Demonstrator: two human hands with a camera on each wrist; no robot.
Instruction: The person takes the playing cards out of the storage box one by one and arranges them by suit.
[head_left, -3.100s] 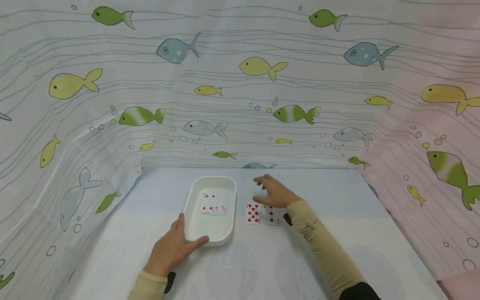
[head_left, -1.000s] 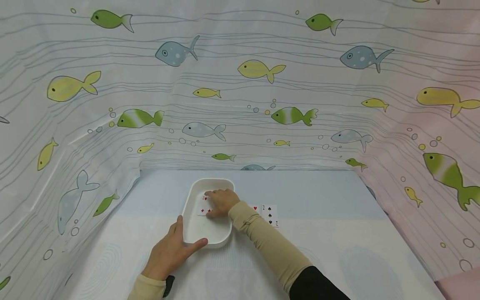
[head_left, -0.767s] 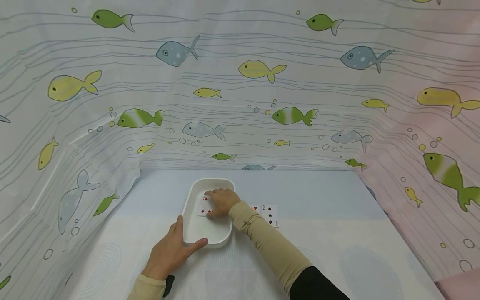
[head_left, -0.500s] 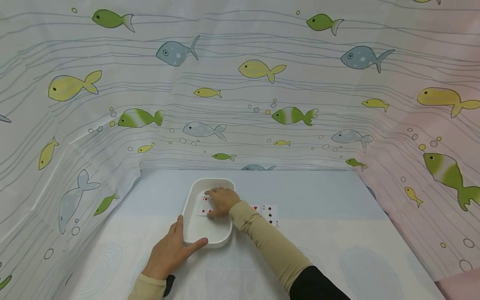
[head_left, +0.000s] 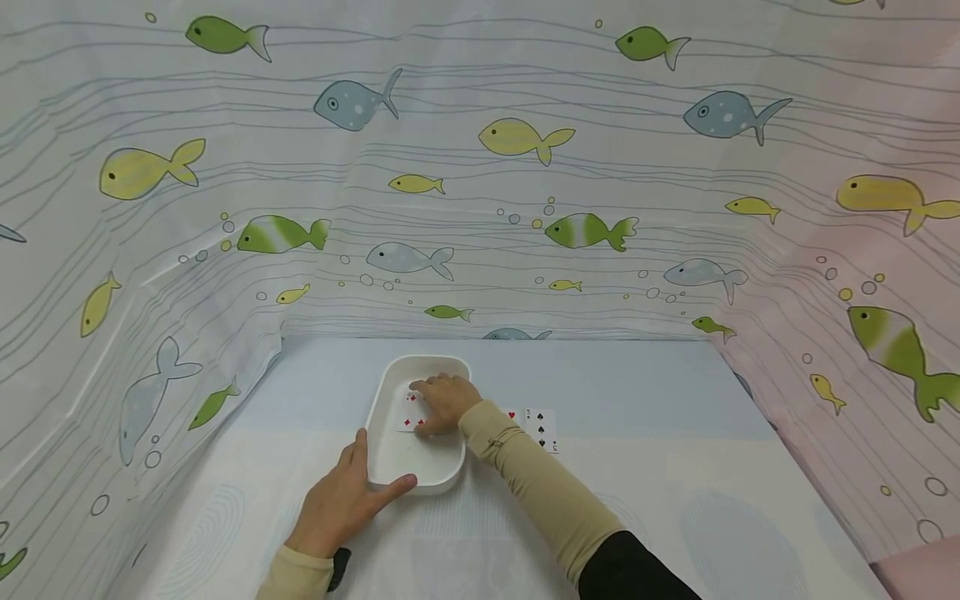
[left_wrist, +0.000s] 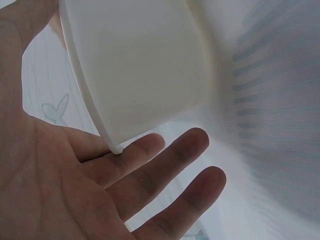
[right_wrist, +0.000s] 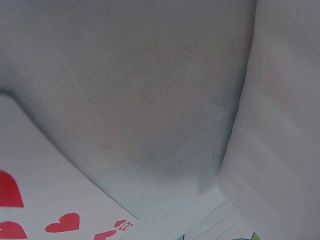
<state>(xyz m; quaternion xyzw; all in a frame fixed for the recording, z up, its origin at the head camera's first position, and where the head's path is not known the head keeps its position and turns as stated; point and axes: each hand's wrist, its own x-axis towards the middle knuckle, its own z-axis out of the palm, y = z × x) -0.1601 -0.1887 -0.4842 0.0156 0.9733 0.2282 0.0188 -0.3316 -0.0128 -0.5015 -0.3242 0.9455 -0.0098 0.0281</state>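
Observation:
A white rectangular tray [head_left: 397,460] stands on the table. In it lie white playing cards [head_left: 410,412] with red diamonds, their right part hidden by my right hand [head_left: 447,402]. That hand reaches over the tray's right rim, its thumb at the cards' near edge and its fingertips at their far edge. The right wrist view does not show its fingers. My left hand [head_left: 337,504] rests against the tray's near left corner, index finger along the side and thumb at the front. In the left wrist view its other fingers [left_wrist: 160,172] are stretched out beside the tray.
Right of the tray lie a hearts card [head_left: 512,414], partly behind the right sleeve [head_left: 540,492], and a three of spades [head_left: 542,431]. A fish-printed curtain [head_left: 517,208] surrounds the table [head_left: 637,475] at the back and sides.
About three seconds ago my right hand was above the cards on the table; it has since moved left into the tray. Over the last second both hands have stayed in place.

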